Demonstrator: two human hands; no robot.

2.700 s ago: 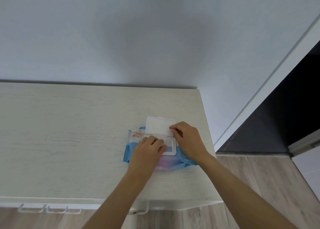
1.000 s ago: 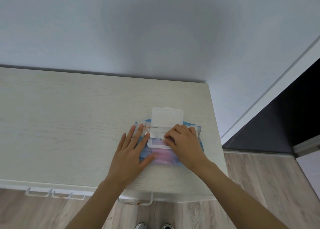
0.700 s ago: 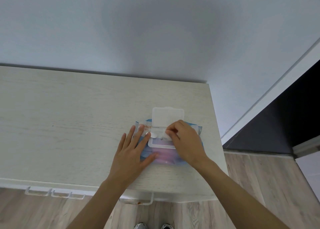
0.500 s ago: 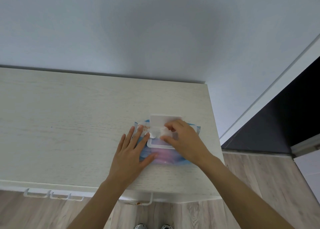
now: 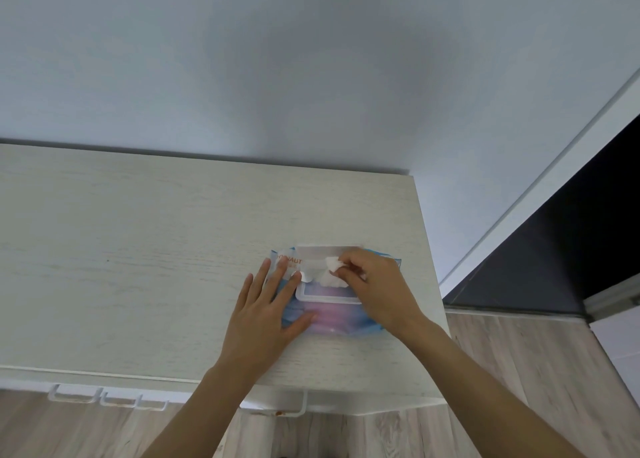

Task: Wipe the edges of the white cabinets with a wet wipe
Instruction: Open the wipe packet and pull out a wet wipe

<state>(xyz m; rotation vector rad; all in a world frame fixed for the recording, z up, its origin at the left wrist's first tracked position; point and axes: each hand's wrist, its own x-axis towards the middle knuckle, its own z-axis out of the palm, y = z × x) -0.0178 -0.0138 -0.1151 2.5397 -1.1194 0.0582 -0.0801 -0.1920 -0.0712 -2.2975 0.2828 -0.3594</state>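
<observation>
- Wet wipe (image 5: 331, 265): white, crumpled, partway out of the pack opening; rest is inside, not free yet.
- Pack (image 5: 332, 319): blue/pink soft pouch, flat on cabinet top (image 5: 138, 250), near its right end; lid (image 5: 325, 250) flipped up at the far side.
- R hand (image 5: 377, 291): thumb + fingers clamped on wipe tip, pinch grip, over the opening.
- L hand (image 5: 266, 312): fingers straight + spread, pressing flat on the pack's left part; grips nothing.
- Front edge (image 5: 104, 376) w/ handles (image 5: 74, 393) below: not wiped yet, by my read.
- Step, prob.: pulling one sheet out.
- Risk 1: next sheet drags out w/ the first, if the pull is fast or straight up.
- Risk 2: pack lifts or slides toward the right end if L hand eases off.
- Risk 3: thin wet sheet tears at the pinch if it snags in the opening.
- Risk 4: lid left up, so remaining wipes dry out.
</observation>
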